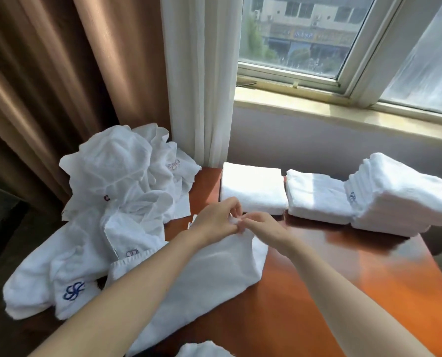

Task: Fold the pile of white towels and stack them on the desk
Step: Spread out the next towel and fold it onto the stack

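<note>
Fig.: L hand (214, 220) & R hand (263, 228) meet at the far edge of the towel in work (209, 274), each pinching cloth, prob. to match corners so the fold runs square. Towel lies on desk (343, 279), near centre. Unfolded pile (117, 181) touches it at left. Three folded stacks (317, 199) sit just behind the hands, limiting room to spread fwd.

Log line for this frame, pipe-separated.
step: folding | left hand: pinches towel top edge | right hand: pinches same edge | unfolded pile: desk left | folded stacks: far edge
</note>
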### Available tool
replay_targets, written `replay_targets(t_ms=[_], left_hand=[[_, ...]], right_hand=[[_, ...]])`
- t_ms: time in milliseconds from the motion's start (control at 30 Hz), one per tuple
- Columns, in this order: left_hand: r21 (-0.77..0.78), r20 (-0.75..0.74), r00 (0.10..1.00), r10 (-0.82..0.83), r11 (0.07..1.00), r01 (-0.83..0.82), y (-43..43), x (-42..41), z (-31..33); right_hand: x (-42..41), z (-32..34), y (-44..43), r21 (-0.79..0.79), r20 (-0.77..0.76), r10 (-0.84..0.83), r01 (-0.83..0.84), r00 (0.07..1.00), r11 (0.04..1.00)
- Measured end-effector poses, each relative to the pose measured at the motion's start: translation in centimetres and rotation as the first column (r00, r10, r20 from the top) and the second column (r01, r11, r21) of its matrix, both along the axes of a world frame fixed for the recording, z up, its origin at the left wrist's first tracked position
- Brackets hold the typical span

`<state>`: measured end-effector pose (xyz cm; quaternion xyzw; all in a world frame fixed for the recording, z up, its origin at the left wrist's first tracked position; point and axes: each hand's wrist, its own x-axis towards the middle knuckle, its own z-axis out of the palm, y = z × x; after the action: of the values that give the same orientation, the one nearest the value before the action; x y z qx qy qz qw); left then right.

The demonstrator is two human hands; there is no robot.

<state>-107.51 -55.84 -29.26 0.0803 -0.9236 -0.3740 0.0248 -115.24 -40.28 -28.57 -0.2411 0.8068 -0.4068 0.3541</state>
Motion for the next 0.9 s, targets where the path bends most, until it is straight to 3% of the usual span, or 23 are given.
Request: replay_targets(t_ms=[133, 300, 433, 533, 700, 900], left_hand=[[-0.071, 0.073, 0.997, -0.033, 0.997, 0.039, 0.6, 0.1, 0.0], [-0.193, 0.238, 0.971, -0.040, 0.977, 0.088, 1.7, 0.2, -0.1], [0.051, 0.324, 0.946, -0.025, 0.999, 0.009, 2.7, -0.5, 0.0], [0.164, 0.381, 0.916, -0.122, 0.984, 0.063, 3.8, -0.8, 0.1], [0.140, 0.366, 0.919, -0.146, 0.985, 0.101, 5.6, -2.0, -0.4], [0.169, 0.279, 0.956, -0.095, 0.984, 0.049, 8.0, -3.4, -0.2]], right_hand=[[-0.5, -0.8, 1.8, -0.018, 0.024, 0.011, -0.011, 1.000, 1.000], [-1.3, -0.7, 4.0, -0.047, -0.078, -0.054, 0.050, 0.996, 0.998], [-2.9, -0.3, 6.4, -0.100, -0.099, -0.160, 0.151, 0.982, 0.983], [-3.7, 0.3, 8.0, -0.129, -0.080, -0.170, 0.159, 0.982, 0.979], [-4.4, 1.0, 9.7, -0.108, -0.090, -0.236, 0.226, 0.968, 0.968], [-5.6, 0.5, 12.3, 0.008, -0.206, -0.158, 0.163, 0.966, 0.987]])
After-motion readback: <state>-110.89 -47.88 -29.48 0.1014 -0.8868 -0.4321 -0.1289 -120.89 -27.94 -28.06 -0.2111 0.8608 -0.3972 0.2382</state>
